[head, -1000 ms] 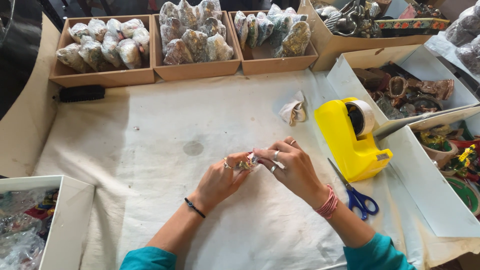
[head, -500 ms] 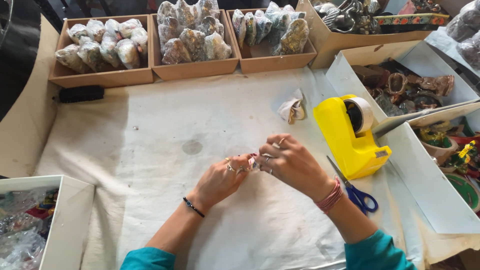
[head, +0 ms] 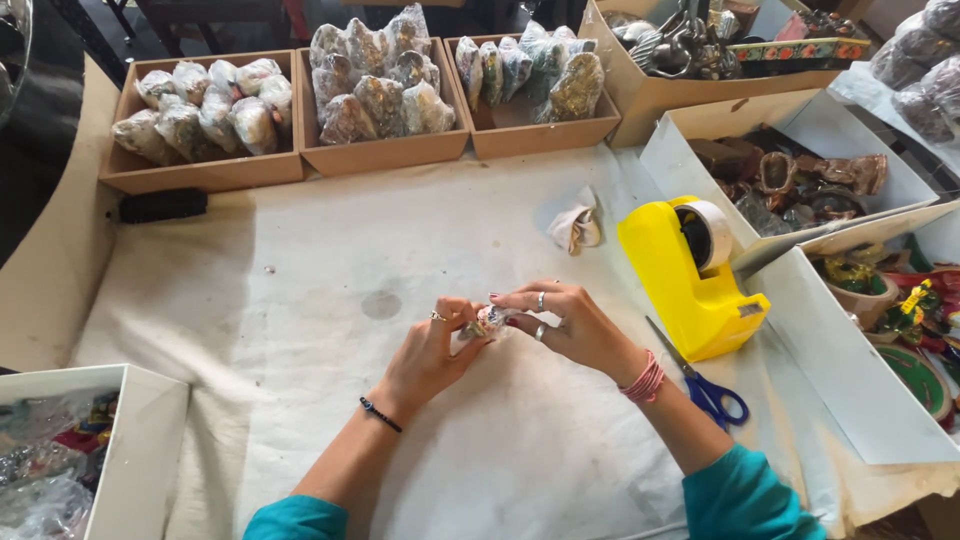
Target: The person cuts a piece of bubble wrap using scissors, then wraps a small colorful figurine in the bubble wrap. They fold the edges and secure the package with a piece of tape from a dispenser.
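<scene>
Both my hands meet over the middle of a white cloth-covered table (head: 300, 300). Between their fingertips is a small colourful trinket wrapped in clear plastic (head: 487, 320). My left hand (head: 430, 355) pinches it from the left, a black bracelet on its wrist. From the right, my right hand (head: 565, 325) grips the same wrapped piece; it wears rings and a pink band at the wrist. Most of the trinket is hidden by the fingers.
A yellow tape dispenser (head: 685, 275) stands right of my hands, blue-handled scissors (head: 705, 390) beside it. A crumpled scrap (head: 575, 225) lies behind. Three wooden trays (head: 380, 150) of wrapped items line the back. White boxes (head: 850, 370) of figurines sit right, another box (head: 140, 440) lower left.
My hands have turned the wrapped trinket between the fingers and shifted slightly left and up. The view has tilted a little.
</scene>
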